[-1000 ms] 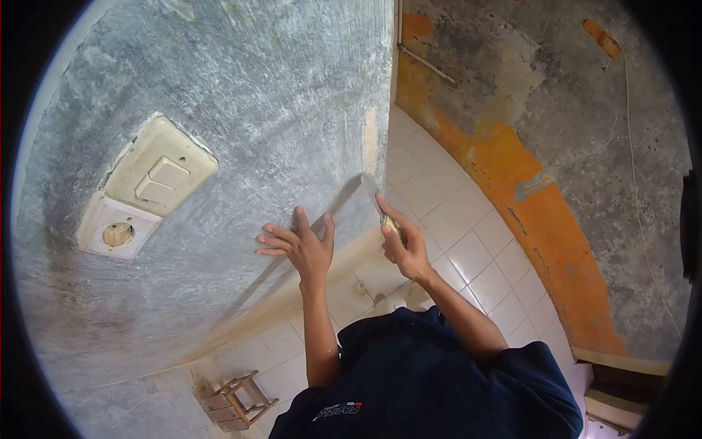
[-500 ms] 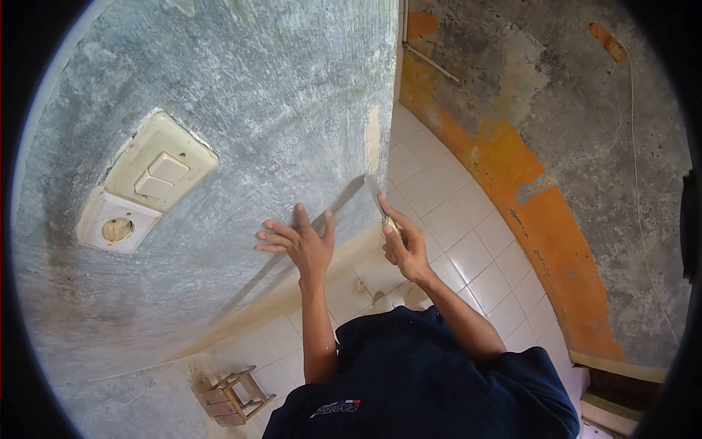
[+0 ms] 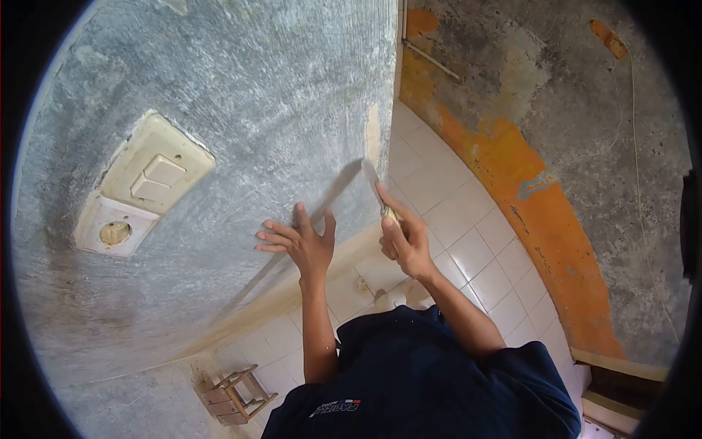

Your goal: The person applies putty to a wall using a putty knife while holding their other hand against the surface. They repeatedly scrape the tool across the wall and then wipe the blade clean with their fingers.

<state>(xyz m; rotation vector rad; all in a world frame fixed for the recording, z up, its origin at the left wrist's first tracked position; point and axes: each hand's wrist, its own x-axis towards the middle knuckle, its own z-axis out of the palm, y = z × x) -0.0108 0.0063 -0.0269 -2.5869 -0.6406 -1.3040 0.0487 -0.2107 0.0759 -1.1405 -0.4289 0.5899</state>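
Note:
My right hand (image 3: 406, 240) is wrapped round the pale handle of a narrow-bladed scraper (image 3: 371, 178), its forefinger stretched along the tool. The blade's rounded tip lies at the grey wall (image 3: 241, 88) near its vertical edge, just below a bare cream strip (image 3: 373, 132). To the left, my left hand (image 3: 307, 245) has its fingers spread against the same wall and holds nothing. Shadows of the arm and tool fall across the wall.
A double light switch (image 3: 161, 178) and a power socket (image 3: 115, 233) are set in the wall at left. White floor tiles (image 3: 472, 256) lie below. At right stands a grey and orange wall (image 3: 526, 168); a small wooden stool (image 3: 238, 395) is at lower left.
The scraper's tip has moved slightly up and left along the wall, and more of its blade shows. My left hand has stayed in place.

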